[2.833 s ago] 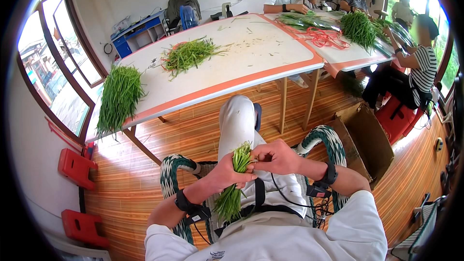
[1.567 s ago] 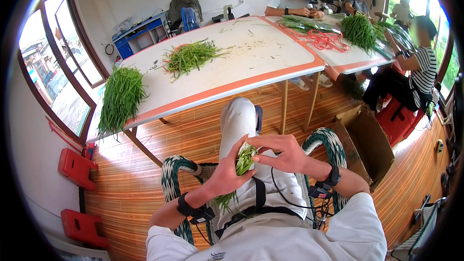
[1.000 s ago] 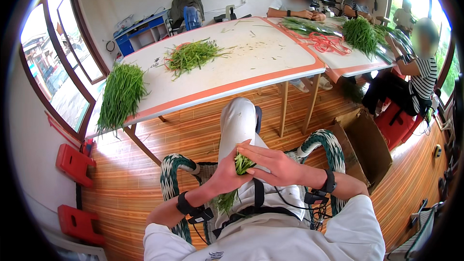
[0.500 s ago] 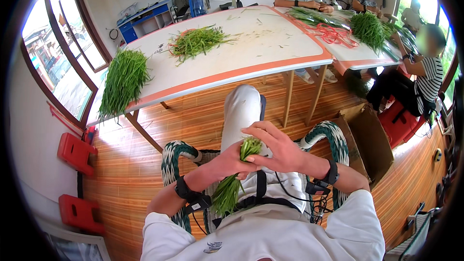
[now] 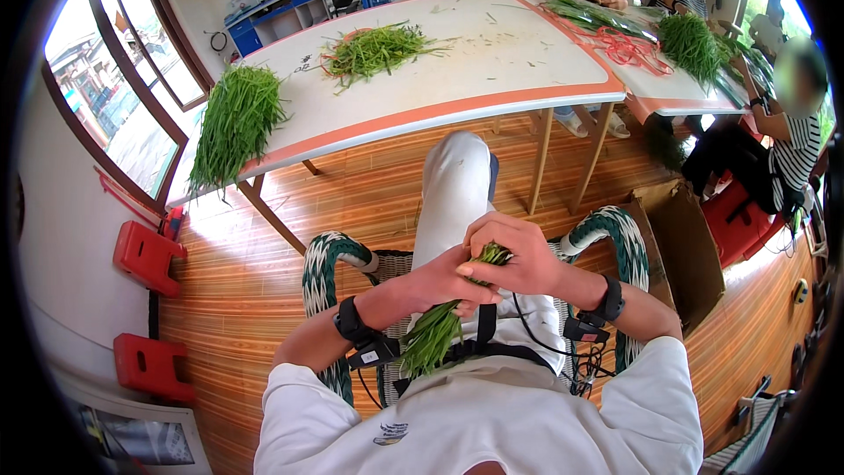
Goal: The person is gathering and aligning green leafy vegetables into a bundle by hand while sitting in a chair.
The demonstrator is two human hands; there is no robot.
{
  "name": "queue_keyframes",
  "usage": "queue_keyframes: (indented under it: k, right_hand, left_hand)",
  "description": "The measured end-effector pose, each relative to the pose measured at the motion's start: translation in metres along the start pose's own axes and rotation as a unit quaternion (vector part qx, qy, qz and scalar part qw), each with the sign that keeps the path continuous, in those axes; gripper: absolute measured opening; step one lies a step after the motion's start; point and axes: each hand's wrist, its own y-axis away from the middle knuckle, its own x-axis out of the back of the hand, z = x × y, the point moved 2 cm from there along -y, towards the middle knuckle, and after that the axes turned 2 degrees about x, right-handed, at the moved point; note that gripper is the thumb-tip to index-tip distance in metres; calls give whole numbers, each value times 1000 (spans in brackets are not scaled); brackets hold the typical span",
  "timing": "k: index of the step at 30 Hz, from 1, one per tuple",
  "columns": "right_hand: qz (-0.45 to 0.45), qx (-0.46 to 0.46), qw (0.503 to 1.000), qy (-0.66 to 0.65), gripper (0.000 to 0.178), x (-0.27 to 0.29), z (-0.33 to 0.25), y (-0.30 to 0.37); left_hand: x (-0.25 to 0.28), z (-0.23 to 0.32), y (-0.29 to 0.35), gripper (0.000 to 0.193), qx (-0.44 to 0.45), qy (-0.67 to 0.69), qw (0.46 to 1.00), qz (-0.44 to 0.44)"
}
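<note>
Over my lap I hold a bunch of green chives (image 5: 431, 339), its long leaves hanging down toward my waist. My left hand (image 5: 442, 278) is wrapped round the bunch just below its upper end. Curled over that upper end is my right hand (image 5: 520, 251), with fingers and thumb closed about the stalks and touching the left hand. Between the two hands a short part of the green tips shows; the rest there is hidden by my fingers.
Ahead stands a white table (image 5: 475, 62) with a large chive pile (image 5: 236, 119) hanging over its left edge and a looser heap (image 5: 378, 53). A cardboard box (image 5: 681, 251) sits right of my woven chair (image 5: 330, 255). Red stools (image 5: 149, 255) line the left wall. Several people work at right.
My right hand has closed down over the upper end of the bunch, where its fingers were spread before. Both hands and the bunch sit slightly further right, and the whole view has shifted.
</note>
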Motion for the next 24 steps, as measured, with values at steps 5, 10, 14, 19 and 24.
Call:
queue_keyframes:
  k: [5, 10, 14, 19, 24]
  right_hand:
    - [38, -19, 999, 26, 20, 3, 0, 2]
    - [84, -35, 996, 24, 21, 9, -2, 2]
    - [92, -41, 994, 40, 21, 17, 0, 1]
    - [75, -90, 992, 40, 23, 27, 0, -5]
    - [58, -157, 985, -38, 55, 37, 1, -7]
  left_hand:
    - [2, -3, -6, 27, -8, 36, 999, -18]
    - [-5, 6, -6, 29, -45, 52, 997, -19]
    - [-5, 7, -6, 21, -34, 12, 999, -12]
    - [-6, 0, -11, 17, -19, 26, 999, -28]
    - [2, -5, -7, 20, -39, 138, 989, 39]
